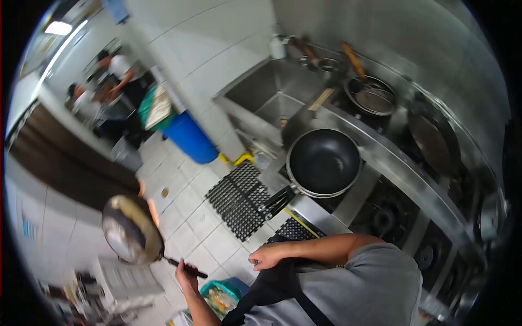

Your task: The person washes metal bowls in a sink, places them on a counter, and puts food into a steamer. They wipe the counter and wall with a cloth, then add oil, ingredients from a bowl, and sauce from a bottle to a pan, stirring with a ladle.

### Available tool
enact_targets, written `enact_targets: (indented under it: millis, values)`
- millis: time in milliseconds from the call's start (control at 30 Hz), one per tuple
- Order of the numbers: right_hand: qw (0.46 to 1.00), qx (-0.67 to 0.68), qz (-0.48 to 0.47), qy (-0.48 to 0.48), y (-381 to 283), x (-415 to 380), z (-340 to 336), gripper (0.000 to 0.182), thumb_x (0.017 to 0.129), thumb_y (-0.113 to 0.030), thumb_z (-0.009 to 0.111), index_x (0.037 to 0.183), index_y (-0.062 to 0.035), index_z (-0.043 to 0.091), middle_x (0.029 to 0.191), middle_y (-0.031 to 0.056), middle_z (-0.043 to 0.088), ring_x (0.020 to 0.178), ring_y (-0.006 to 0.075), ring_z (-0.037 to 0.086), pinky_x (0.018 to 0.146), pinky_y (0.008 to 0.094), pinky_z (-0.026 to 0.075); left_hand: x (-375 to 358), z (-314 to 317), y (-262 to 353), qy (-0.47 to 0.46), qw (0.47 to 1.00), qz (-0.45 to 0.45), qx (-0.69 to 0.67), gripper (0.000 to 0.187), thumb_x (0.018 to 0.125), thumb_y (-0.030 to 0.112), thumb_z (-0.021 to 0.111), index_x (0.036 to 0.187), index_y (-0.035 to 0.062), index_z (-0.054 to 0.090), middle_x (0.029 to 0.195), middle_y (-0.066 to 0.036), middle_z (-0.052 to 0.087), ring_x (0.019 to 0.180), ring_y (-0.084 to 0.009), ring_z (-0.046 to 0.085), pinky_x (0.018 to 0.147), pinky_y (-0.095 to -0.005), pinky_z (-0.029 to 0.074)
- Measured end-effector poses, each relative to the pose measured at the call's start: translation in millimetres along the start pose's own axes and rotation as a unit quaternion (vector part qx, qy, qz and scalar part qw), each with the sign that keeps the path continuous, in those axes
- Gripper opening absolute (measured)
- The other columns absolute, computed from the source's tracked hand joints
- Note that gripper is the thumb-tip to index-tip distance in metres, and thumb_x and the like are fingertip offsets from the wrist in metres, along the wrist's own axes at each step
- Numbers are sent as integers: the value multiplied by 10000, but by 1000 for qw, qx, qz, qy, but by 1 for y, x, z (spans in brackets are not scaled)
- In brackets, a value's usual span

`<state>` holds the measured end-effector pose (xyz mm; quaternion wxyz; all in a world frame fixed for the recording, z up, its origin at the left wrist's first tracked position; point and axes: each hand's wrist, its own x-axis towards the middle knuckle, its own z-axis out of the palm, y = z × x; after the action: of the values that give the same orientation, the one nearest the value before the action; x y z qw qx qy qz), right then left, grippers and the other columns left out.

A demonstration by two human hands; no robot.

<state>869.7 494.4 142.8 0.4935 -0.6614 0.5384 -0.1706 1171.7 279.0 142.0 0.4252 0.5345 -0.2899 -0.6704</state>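
The person's left hand point(187, 274) is gripping the thin black handle of a round, worn metal frying pan point(132, 230). The fingers are curling tight around the handle. The pan is tilting up on its side, out over the white tiled floor point(187, 214), well away from the stove. Its dull grey inside is facing the camera, but it is too blurry to tell if anything is in it.

The right hand point(268, 256) is resting close to the person's body, just above the black apron point(272, 293). Its fingers are bending in loosely – it is not holding anything.

Near the right hand, a big black round wok point(324, 162) is sitting on the long steel stove counter point(380, 157). Its dark handle is pointing down toward the person. Past it, a smaller dark pan with a wooden handle point(372, 98) is sitting on another burner. A steel sink point(274, 100) is sitting at the end of the counter.

On the floor, a black rubber mat with holes point(239, 198) is lying beside the stove. A blue plastic bin point(190, 138) is standing by the white tiled wall. A green tub with food scraps point(220, 298) is sitting near the person's feet. Far off, other people in white shirts point(117, 68) are working – they are small and blurry.
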Motion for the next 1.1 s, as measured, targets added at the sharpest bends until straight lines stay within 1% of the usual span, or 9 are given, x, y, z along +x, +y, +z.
enact_targets:
  millis: [100,233,333,667,767,900,933,967,1100]
  values:
    - [997,31,17,66,10,-11,-8,396,890,-385,649,1111,-62,588,1007,167,670,949,342,645,785,439,502,60,-21,-35,182,956,27,230,335,765,128,720,628,108,415,492,-6,375,358,-172,385,352,-333,318]
    - [983,99,84,130,20,-33,-4,391,894,-401,638,1092,-66,603,991,159,673,929,334,646,773,435,501,155,-54,-45,97,902,-67,414,319,815,179,725,643,59,485,518,-38,452,402,-206,458,397,-397,352]
    - [950,176,169,194,9,-53,18,379,894,-417,634,1065,-78,622,937,148,682,889,319,654,741,437,498,223,-15,-66,-19,766,-159,623,183,903,173,641,795,29,613,671,-80,585,572,-230,580,546,-409,455]
    - [739,303,344,494,-65,-41,155,386,912,-393,636,1066,-41,602,962,149,684,880,315,654,742,417,506,250,156,-214,-496,105,97,856,227,820,189,645,763,-31,640,731,-191,659,756,-326,662,648,-433,514]
    - [696,275,338,571,-84,-17,196,348,912,-359,641,1049,-42,606,951,143,680,868,307,651,733,407,503,219,149,-257,-552,-121,195,802,246,795,193,646,753,-49,648,749,-224,681,811,-355,687,679,-440,531]
    - [570,269,395,668,-108,-14,256,331,913,-336,635,1069,-44,613,944,139,680,878,312,654,747,415,505,162,212,-268,-629,-255,287,676,199,794,138,632,705,-39,652,715,-190,685,734,-325,693,640,-421,531]
    - [535,286,413,679,-123,-20,269,370,925,-356,620,1104,-33,608,960,153,685,893,312,659,773,412,510,61,201,-267,-647,-288,303,637,189,793,120,628,689,-36,653,704,-178,687,708,-316,696,627,-414,531]
    - [508,282,416,699,-140,-23,281,370,925,-356,620,1104,-33,608,960,153,685,893,312,659,773,412,510,-15,194,-239,-589,-236,222,740,198,791,102,633,655,-41,643,612,-172,651,586,-300,675,556,-406,518]
    - [334,353,384,785,-162,-35,349,385,905,-395,628,1067,-45,633,906,163,696,861,314,669,740,420,517,-96,170,-327,-644,-408,291,579,222,768,130,664,652,-57,631,571,-167,628,530,-286,660,508,-403,506]
